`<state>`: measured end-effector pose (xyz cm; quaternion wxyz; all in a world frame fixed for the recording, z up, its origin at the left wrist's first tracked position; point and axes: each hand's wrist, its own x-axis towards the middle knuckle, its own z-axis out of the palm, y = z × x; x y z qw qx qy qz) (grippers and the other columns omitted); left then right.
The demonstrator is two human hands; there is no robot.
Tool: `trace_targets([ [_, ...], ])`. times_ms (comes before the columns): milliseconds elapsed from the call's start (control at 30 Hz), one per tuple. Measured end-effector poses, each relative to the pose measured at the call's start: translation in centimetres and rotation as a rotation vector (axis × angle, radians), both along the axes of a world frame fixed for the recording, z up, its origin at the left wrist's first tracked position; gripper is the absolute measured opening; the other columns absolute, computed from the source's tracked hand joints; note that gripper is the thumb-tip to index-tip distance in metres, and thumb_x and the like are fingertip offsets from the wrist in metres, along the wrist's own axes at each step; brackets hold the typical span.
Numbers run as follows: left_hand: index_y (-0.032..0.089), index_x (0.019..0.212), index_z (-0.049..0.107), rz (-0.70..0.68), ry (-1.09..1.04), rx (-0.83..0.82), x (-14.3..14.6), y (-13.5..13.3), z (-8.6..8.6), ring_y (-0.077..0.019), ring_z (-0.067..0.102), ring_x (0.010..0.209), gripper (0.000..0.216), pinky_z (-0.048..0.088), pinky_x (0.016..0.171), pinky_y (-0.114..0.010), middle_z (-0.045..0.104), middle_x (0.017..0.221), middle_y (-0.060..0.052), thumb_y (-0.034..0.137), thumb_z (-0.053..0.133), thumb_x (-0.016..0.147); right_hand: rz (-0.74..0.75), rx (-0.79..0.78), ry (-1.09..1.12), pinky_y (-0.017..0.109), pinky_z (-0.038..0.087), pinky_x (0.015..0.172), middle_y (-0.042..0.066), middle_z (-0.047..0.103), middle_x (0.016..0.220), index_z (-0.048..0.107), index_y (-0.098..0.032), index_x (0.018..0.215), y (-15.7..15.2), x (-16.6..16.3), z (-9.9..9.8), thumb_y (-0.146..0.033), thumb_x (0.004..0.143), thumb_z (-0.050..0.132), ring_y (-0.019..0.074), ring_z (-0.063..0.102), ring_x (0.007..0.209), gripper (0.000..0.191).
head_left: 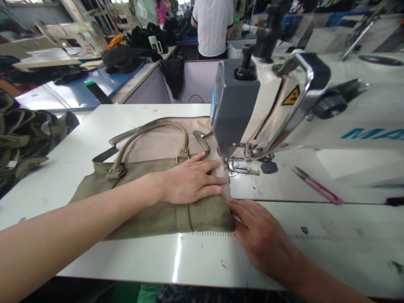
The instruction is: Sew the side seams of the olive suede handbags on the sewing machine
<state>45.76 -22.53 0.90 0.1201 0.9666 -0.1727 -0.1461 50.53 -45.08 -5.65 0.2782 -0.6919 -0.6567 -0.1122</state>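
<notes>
An olive-green handbag [148, 219] with curved handles and brass fittings lies on the white sewing table. Its pale pink lining [151, 145] is pulled out toward the back, and the lining's right edge runs up to the presser foot [241, 168] of the sewing machine [240, 101]. My left hand [189, 179] rests flat on the bag and lining, fingers spread toward the needle area. At the bag's right corner, the fingers of my right hand [255, 227] are closed on its edge; the fingertips are partly hidden.
Pink-handled thread snips [320, 187] lie right of the needle plate. A green-topped thread cone [97, 91] stands beyond the table's left side. Dark camouflage-like pieces [28, 139] are heaped at left. A person in a white shirt [213, 27] stands behind, facing away.
</notes>
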Motion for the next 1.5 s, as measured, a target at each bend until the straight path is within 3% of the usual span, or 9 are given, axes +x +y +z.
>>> trace_targets([
  [267, 0.021, 0.133, 0.051, 0.070, 0.037, -0.094, -2.9, -1.3, 2.0, -0.0238, 0.045, 0.131, 0.054, 0.007, 0.119, -0.052, 0.057, 0.134, -0.009, 0.056, 0.035, 0.096, -0.011, -0.007, -0.007, 0.045, 0.056, 0.085, 0.017, 0.068, 0.104, 0.065, -0.004, 0.107, 1.5, 2.6, -0.1, -0.011, 0.097, 0.041, 0.0271, 0.062, 0.097, 0.028],
  [400, 0.018, 0.133, 0.050, 0.088, -0.094, 0.010, -3.5, -1.4, 0.3, -0.0292, 0.048, 0.128, 0.056, 0.016, 0.116, -0.057, 0.055, 0.136, -0.012, 0.049, 0.057, 0.087, -0.004, -0.011, 0.002, 0.047, 0.053, 0.091, 0.020, 0.066, 0.110, 0.063, 0.001, 0.113, 2.1, 3.3, -0.5, -0.010, 0.096, 0.041, 0.0288, 0.061, 0.104, 0.030],
  [533, 0.017, 0.126, 0.055, 0.079, -0.164, 0.045, -2.5, -0.8, -1.3, -0.0284, 0.053, 0.121, 0.043, 0.025, 0.113, -0.058, 0.057, 0.133, -0.011, 0.035, 0.055, 0.087, -0.048, -0.001, 0.056, 0.046, 0.051, 0.094, 0.019, 0.065, 0.111, 0.064, -0.002, 0.112, 2.0, 3.6, -0.8, -0.009, 0.094, 0.046, 0.0280, 0.058, 0.106, 0.027],
  [900, 0.016, 0.123, 0.057, 0.078, -0.379, 0.041, -2.1, -0.3, -3.1, -0.0242, 0.056, 0.113, 0.042, 0.030, 0.112, -0.051, 0.061, 0.123, -0.008, 0.033, 0.059, 0.085, -0.101, -0.012, 0.099, 0.046, 0.050, 0.091, 0.015, 0.063, 0.106, 0.064, -0.007, 0.110, 1.7, 3.5, -1.0, -0.012, 0.096, 0.044, 0.0268, 0.055, 0.102, 0.025],
  [1033, 0.011, 0.116, 0.060, 0.086, -0.503, 0.098, -2.8, -1.7, -4.2, -0.0233, 0.058, 0.090, 0.035, 0.048, 0.089, -0.043, 0.065, 0.097, -0.008, 0.030, 0.057, 0.086, -0.108, 0.033, 0.078, 0.046, 0.052, 0.089, 0.014, 0.063, 0.105, 0.062, -0.008, 0.114, 1.9, 3.3, -1.0, -0.011, 0.096, 0.043, 0.0258, 0.056, 0.100, 0.027],
  [1167, 0.013, 0.080, 0.064, 0.105, -0.574, -0.011, -6.1, -1.4, -2.9, -0.0178, 0.052, 0.070, 0.027, 0.048, 0.066, -0.031, 0.059, 0.073, -0.006, 0.017, 0.041, 0.093, -0.085, 0.048, 0.038, 0.044, 0.052, 0.089, 0.014, 0.061, 0.110, 0.057, -0.010, 0.124, 1.6, 3.2, -1.0, -0.006, 0.093, 0.041, 0.0251, 0.056, 0.102, 0.035],
  [1233, 0.015, 0.078, 0.064, 0.264, -0.585, -0.227, -9.6, 0.5, -0.9, -0.0166, 0.054, 0.070, 0.027, 0.048, 0.065, -0.029, 0.060, 0.075, -0.005, 0.020, 0.044, 0.094, -0.066, 0.050, 0.021, 0.043, 0.052, 0.090, 0.014, 0.061, 0.112, 0.055, -0.011, 0.127, 1.4, 3.3, -1.1, -0.004, 0.092, 0.040, 0.0244, 0.056, 0.105, 0.038],
  [1400, 0.021, 0.076, 0.068, 1.003, -0.808, -0.802, -19.4, 6.5, 4.8, -0.0114, 0.053, 0.049, 0.018, 0.043, 0.043, -0.020, 0.063, 0.061, 0.003, 0.040, 0.069, 0.079, -0.046, 0.050, -0.056, 0.041, 0.051, 0.093, 0.012, 0.062, 0.113, 0.055, -0.013, 0.127, 1.1, 3.4, -1.9, -0.007, 0.092, 0.041, 0.0235, 0.058, 0.105, 0.038],
  [1500, 0.019, 0.065, 0.066, 1.156, -0.783, -1.011, -22.1, 7.9, 6.7, -0.0107, 0.053, 0.042, 0.031, 0.043, 0.037, -0.019, 0.060, 0.051, 0.003, 0.046, 0.080, 0.062, -0.060, 0.086, -0.100, 0.039, 0.052, 0.090, 0.010, 0.064, 0.113, 0.058, -0.015, 0.123, 1.0, 3.7, -2.9, -0.012, 0.093, 0.041, 0.0227, 0.061, 0.102, 0.035],
])
